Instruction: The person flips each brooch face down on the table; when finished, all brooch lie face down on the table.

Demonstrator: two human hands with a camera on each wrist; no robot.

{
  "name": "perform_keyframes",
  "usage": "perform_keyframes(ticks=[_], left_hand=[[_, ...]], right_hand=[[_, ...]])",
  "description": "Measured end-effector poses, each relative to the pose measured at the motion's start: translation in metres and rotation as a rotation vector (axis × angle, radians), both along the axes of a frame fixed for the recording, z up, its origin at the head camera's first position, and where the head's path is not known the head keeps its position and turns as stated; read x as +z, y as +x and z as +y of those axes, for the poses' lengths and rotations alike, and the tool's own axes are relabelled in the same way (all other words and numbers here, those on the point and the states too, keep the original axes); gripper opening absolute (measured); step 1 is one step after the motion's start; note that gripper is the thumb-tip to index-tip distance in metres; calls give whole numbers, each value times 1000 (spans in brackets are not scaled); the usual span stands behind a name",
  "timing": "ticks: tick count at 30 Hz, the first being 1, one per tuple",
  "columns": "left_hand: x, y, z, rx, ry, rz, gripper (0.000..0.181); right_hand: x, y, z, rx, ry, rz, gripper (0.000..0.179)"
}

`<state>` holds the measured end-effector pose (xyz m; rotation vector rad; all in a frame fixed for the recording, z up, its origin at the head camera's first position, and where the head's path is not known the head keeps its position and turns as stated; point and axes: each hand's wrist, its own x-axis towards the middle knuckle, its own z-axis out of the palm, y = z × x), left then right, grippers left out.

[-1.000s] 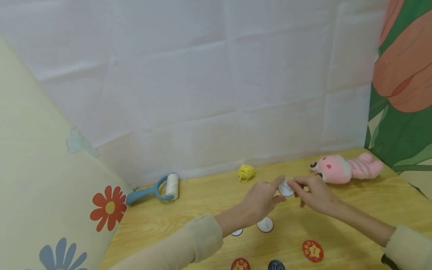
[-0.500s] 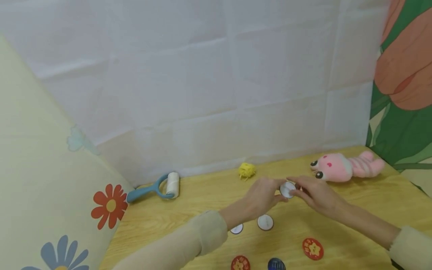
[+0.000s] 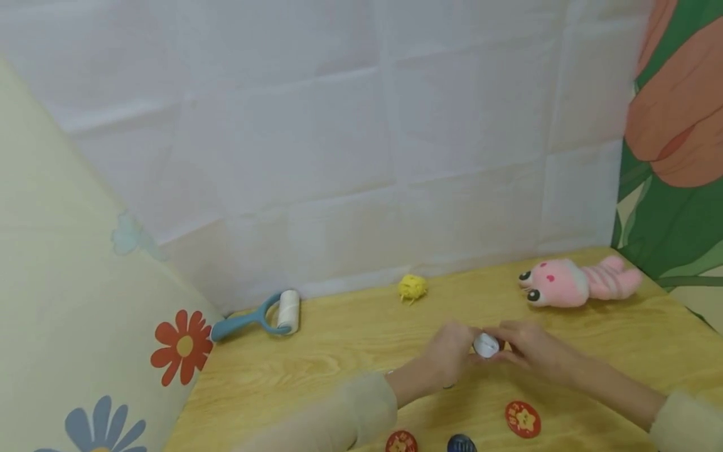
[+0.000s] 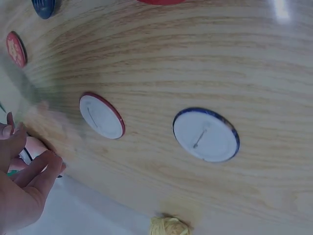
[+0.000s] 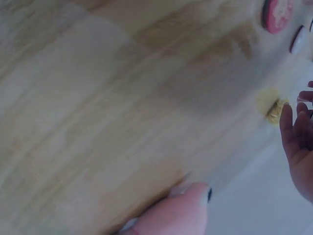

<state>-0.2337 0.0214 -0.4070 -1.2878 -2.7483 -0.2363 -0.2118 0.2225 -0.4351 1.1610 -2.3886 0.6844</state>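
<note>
Both hands meet over the table around a round pin-back button badge (image 3: 486, 345), its white back turned up. My left hand (image 3: 449, 351) pinches its left edge, and my right hand (image 3: 533, 348) pinches the right edge. Two more badges lie face down: a red-rimmed badge (image 4: 101, 116) and a blue-rimmed badge (image 4: 206, 135), each with a pin on the back. In the head view the left arm mostly covers them. Nearer the person lie a red star badge (image 3: 523, 419), a second red badge (image 3: 402, 442) and a dark blue badge (image 3: 462, 443), face up.
A blue-handled lint roller (image 3: 254, 319) lies at the back left of the wooden table (image 3: 316, 351). A yellow ball-like object (image 3: 413, 287) sits at the back middle, and a pink plush toy (image 3: 576, 282) lies back right. White sheeting (image 3: 339, 157) hangs behind.
Both hands have come down and nearer the person with the badge. The right fingers have shifted on its edge. The left arm now covers more of the two face-down badges.
</note>
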Motion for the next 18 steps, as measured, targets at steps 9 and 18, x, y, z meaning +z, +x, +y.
perform_keyframes(ticks=[9,18], left_hand=[[-37,-2,9,21,-57,-79,31],[-46,1,15,37,-125,18,36]], right_hand=[[-30,5,10,-86,64,-234,41],[-39,1,16,-113,104,-265,37]])
